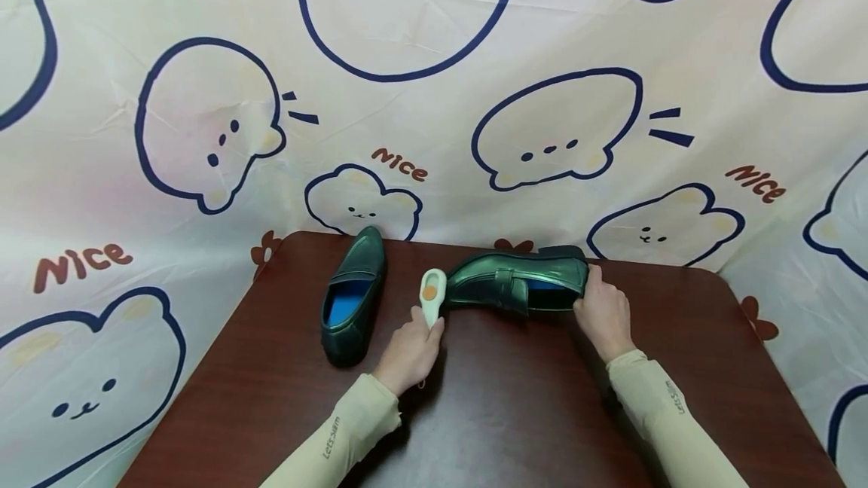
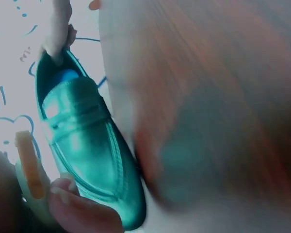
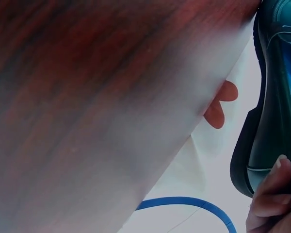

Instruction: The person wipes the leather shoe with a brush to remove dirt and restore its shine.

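My left hand (image 1: 410, 352) grips a small pale, paddle-shaped tool (image 1: 432, 298) with a round orange spot on its head. In the left wrist view, the tool's orange part (image 2: 30, 167) shows beside my fingertips. The tool's head is close to the toe of a shiny green loafer (image 1: 511, 282); whether they touch I cannot tell. That loafer is tipped on its side, its opening facing me, toe to the left. At its heel, my right hand (image 1: 606, 313) holds it, fingers curled at the back edge. A second green loafer (image 1: 353, 296) with a blue insole stands upright on the left.
Both loafers are at the back of a dark brown tabletop (image 1: 515, 413). A pale cloth (image 1: 434, 119) with cartoon outlines hangs right behind the table's back edge and along both sides.
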A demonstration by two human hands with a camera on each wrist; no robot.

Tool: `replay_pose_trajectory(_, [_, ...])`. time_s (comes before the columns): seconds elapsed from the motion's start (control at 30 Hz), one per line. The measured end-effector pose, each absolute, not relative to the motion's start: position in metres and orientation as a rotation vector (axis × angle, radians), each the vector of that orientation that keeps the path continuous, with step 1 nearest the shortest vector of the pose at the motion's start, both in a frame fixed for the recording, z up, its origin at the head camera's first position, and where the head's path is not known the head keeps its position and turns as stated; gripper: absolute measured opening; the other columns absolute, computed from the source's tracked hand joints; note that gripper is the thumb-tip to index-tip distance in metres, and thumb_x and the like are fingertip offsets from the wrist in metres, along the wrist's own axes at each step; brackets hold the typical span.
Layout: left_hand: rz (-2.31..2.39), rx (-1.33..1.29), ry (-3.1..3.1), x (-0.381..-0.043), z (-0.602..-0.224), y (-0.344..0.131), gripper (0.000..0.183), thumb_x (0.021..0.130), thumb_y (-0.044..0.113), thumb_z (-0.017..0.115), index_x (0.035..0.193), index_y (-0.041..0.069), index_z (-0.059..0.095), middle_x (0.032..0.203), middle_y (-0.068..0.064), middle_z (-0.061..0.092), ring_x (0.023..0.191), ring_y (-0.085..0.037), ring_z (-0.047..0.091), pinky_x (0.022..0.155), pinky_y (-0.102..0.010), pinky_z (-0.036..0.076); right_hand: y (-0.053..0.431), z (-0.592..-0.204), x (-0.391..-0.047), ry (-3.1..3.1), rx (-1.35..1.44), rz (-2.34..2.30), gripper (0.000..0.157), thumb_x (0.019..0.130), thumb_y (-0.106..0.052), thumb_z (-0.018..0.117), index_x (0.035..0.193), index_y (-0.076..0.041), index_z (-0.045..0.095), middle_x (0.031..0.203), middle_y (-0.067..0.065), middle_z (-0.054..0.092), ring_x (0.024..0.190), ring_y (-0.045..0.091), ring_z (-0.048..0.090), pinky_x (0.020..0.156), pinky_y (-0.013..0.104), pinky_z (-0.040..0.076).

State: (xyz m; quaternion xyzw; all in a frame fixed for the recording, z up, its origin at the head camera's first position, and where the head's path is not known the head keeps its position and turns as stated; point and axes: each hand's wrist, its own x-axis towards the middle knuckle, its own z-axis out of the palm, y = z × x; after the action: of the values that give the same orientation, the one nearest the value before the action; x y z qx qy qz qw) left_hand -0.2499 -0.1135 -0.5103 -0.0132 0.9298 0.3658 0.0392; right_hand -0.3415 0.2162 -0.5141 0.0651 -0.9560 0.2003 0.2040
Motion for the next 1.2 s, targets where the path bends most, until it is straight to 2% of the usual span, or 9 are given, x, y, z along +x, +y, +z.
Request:
replay_pose_trajectory(0.17, [1.170, 0.075, 2.881, -0.257, -0.504, -0.093, 0.045, 0.111, 0.049, 0.040, 0.115, 0.004, 0.043, 0.067, -0.008, 0.054, 0.049, -0.022, 0.054, 0.051, -0.036, 0.044, 0.217, -0.513, -0.340, -2.693, 0.167, 0.542, 0.049, 0.084, 0.003, 0.057, 0.131, 0.015, 0.049, 0.083, 0.035, 0.068, 0.055, 0.038, 0.060, 0.055, 0.056, 0.051])
replay_pose_trajectory(0.37, [1.193, 0.146, 2.855, -0.266, -0.506, -0.079, 0.044, 0.111, 0.049, 0.036, 0.114, 0.006, 0.044, 0.059, -0.006, 0.056, 0.038, -0.021, 0.054, 0.048, -0.035, 0.046, 0.216, -0.514, -0.339, -2.699, 0.176, 0.524, 0.053, 0.081, 0.005, 0.058, 0.132, 0.015, 0.049, 0.075, 0.030, 0.067, 0.049, 0.034, 0.055, 0.049, 0.052, 0.047])
replay_pose_trajectory(0.6, [1.081, 0.058, 2.955, -0.267, -0.517, -0.085, 0.042, 0.112, 0.044, 0.039, 0.114, 0.002, 0.045, 0.065, -0.006, 0.054, 0.052, -0.021, 0.052, 0.055, -0.036, 0.044, 0.217, -0.512, -0.339, -2.699, 0.188, 0.499, 0.051, 0.082, 0.003, 0.058, 0.131, 0.015, 0.049, 0.073, 0.029, 0.066, 0.048, 0.033, 0.054, 0.047, 0.050, 0.045])
replay_pose_trajectory(0.7, [1.104, -0.004, 2.931, -0.263, -0.521, -0.092, 0.046, 0.112, 0.042, 0.040, 0.121, -0.002, 0.046, 0.070, -0.008, 0.055, 0.059, -0.023, 0.055, 0.059, -0.038, 0.046, 0.217, -0.513, -0.340, -2.681, 0.183, 0.493, 0.051, 0.080, 0.004, 0.058, 0.129, 0.014, 0.051, 0.069, 0.027, 0.065, 0.046, 0.031, 0.051, 0.045, 0.048, 0.043])
replay_pose_trajectory(0.83, [1.113, -0.077, 2.879, -0.258, -0.527, -0.103, 0.057, 0.112, 0.040, 0.041, 0.138, -0.011, 0.040, 0.079, -0.012, 0.058, 0.070, -0.026, 0.059, 0.067, -0.043, 0.049, 0.217, -0.512, -0.341, -2.656, 0.194, 0.482, 0.050, 0.080, 0.004, 0.059, 0.128, 0.013, 0.052, 0.064, 0.022, 0.062, 0.044, 0.028, 0.048, 0.042, 0.043, 0.039])
replay_pose_trajectory(0.93, [1.106, -0.112, 2.850, -0.254, -0.528, -0.109, 0.060, 0.111, 0.039, 0.042, 0.142, -0.013, 0.038, 0.083, -0.014, 0.060, 0.074, -0.027, 0.060, 0.071, -0.045, 0.050, 0.216, -0.512, -0.341, -2.655, 0.198, 0.473, 0.049, 0.081, 0.003, 0.059, 0.128, 0.013, 0.052, 0.064, 0.021, 0.062, 0.044, 0.027, 0.049, 0.042, 0.042, 0.039])
replay_pose_trajectory(1.2, [1.158, -0.075, 2.849, -0.252, -0.516, -0.111, 0.046, 0.110, 0.042, 0.044, 0.121, -0.002, 0.046, 0.075, -0.010, 0.054, 0.061, -0.024, 0.054, 0.058, -0.037, 0.043, 0.219, -0.514, -0.341, -2.673, 0.186, 0.461, 0.048, 0.081, 0.002, 0.059, 0.128, 0.014, 0.052, 0.066, 0.023, 0.063, 0.045, 0.028, 0.050, 0.043, 0.045, 0.041])
